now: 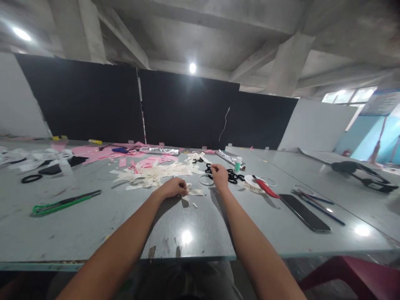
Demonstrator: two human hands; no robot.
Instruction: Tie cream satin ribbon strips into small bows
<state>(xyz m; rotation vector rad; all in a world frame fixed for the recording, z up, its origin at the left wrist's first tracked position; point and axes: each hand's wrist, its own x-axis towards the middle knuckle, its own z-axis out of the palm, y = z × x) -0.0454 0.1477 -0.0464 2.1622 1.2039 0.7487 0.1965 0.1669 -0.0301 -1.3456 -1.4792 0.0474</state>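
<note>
My left hand (173,188) rests low over the table with its fingers closed on a small cream strip, whose pale ends (195,192) stick out to the right. Up and to the right, my right hand (219,175) pinches at the left end of a cluster of black loops (233,177). One small black loop (208,168) shows by its fingertips. A white ring (205,180) lies just left of that hand. Behind my left hand spreads a pile of cream strips (162,171). A tiny white scrap (195,205) lies in front of it.
A green cutter (65,203) lies at left. Pink sheets (93,153) and a foil roll (160,151) lie behind. To the right are a glue stick (238,164), a tape roll (254,183), a red-handled tool (266,188), a phone (303,212) and scissors (318,205).
</note>
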